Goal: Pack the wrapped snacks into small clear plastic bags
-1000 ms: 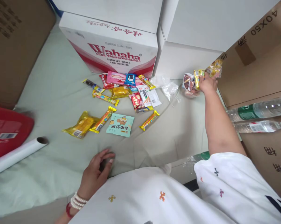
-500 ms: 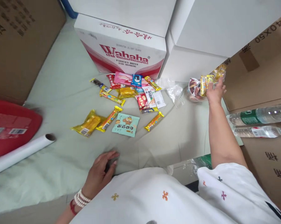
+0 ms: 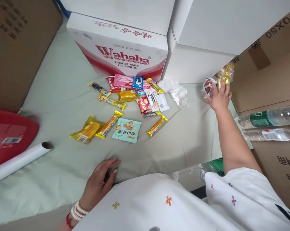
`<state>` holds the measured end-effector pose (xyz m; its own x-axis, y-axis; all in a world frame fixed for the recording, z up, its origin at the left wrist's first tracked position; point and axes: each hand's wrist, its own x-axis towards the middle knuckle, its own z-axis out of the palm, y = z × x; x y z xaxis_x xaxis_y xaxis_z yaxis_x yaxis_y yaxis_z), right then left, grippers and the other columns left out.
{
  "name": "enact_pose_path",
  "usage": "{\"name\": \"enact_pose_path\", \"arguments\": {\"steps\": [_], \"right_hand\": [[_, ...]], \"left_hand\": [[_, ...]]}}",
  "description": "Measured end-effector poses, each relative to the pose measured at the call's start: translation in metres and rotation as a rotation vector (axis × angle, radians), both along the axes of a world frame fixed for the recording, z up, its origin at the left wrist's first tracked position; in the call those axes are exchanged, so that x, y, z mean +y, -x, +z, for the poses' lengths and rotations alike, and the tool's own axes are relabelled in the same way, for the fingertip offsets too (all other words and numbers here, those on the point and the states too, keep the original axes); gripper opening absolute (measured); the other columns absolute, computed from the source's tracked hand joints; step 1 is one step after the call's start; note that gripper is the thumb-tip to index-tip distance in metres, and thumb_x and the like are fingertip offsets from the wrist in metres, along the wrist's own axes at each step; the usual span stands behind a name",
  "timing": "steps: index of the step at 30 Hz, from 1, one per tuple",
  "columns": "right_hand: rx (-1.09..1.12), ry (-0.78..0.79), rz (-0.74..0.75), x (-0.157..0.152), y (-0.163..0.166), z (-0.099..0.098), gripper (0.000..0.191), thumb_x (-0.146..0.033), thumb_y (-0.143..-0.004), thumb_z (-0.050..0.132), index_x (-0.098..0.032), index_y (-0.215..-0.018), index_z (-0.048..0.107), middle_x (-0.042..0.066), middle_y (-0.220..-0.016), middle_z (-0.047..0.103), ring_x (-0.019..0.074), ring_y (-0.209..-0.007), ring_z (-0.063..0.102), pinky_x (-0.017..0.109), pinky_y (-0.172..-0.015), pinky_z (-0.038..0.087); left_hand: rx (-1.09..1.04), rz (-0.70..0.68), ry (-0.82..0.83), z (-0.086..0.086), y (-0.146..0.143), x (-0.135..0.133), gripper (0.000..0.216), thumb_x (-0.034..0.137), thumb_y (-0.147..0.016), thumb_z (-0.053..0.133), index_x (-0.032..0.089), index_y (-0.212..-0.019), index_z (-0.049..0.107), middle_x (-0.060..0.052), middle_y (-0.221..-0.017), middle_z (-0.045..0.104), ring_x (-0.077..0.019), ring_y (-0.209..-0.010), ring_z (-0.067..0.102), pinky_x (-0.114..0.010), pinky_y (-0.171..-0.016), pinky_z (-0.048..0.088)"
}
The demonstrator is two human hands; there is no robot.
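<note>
Grip first: the right hand [image 3: 219, 99] reaches to the far right of the cloth-covered table [image 3: 53, 109], its fingers parted over a small round packet [image 3: 208, 86] and some yellow wrappers [image 3: 223, 81]; whether it is clamped on them I cannot tell. Thumb side lies against the round packet, while the other fingers lie over the yellow wrappers. A gold-coloured packet [image 3: 228, 71] sits just beyond them, near a brown carton [image 3: 246, 83] on the right. At the near side, the left hand [image 3: 100, 179] rests on the cloth with its thumb and curled fingers apart, white beads [image 3: 78, 211] and a red band [image 3: 69, 221] at its wrist. Farther in from it, a pale green packet [image 3: 127, 130] lies flat between two yellow sticks, the left one [image 3: 109, 125] touching a yellow bag [image 3: 87, 129], the right one [image 3: 157, 125] on its own. A heap of snacks, among them a pink packet [image 3: 123, 81], a blue packet [image 3: 138, 82] and a red packet [image 3: 144, 104], lies in front of a red and white box [image 3: 125, 59] at the far side, with clear plastic [image 3: 180, 96] to its right. Two bottles [image 3: 283, 116] lie at the right; a white tube [image 3: 19, 163] and a red container [image 3: 12, 138] lie at the left.
</note>
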<state>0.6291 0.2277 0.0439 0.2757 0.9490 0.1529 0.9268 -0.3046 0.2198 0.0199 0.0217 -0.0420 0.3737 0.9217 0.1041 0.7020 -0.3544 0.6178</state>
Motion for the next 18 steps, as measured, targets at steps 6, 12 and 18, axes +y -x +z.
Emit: {"name": "enact_pose_path", "arguments": {"steps": [6,12,18], "right_hand": [[0.079,-0.033,0.021,0.024,-0.032,0.001,0.077,-0.041,-0.089,0.069,-0.024,-0.158,0.04,0.02,-0.172,0.01,0.0467,-0.152,0.011,0.073,-0.109,0.026],[0.087,-0.042,0.09,0.021,-0.037,-0.002,0.071,-0.042,-0.092,0.065,-0.022,-0.156,0.042,0.02,-0.171,0.009,0.0444,-0.151,0.012,0.068,-0.11,0.027],[0.027,-0.132,0.139,0.007,-0.012,0.012,0.062,-0.045,-0.094,0.06,-0.024,-0.151,0.05,0.018,-0.171,0.017,0.0439,-0.152,0.011,0.073,-0.113,0.013]], "left_hand": [[-0.021,0.068,0.053,-0.005,-0.001,-0.005,0.035,0.044,-0.097,0.054,0.026,-0.126,0.06,-0.005,-0.112,0.079,-0.0263,-0.109,0.073,-0.039,-0.095,0.061],[-0.026,0.054,0.036,-0.001,-0.002,-0.004,0.032,0.042,-0.098,0.055,0.026,-0.124,0.062,-0.004,-0.115,0.078,-0.0242,-0.109,0.073,-0.037,-0.096,0.06],[-0.053,0.067,0.026,0.009,-0.003,-0.006,0.032,0.04,-0.098,0.057,0.026,-0.126,0.062,-0.004,-0.115,0.078,-0.0237,-0.108,0.073,-0.036,-0.095,0.06]]}}
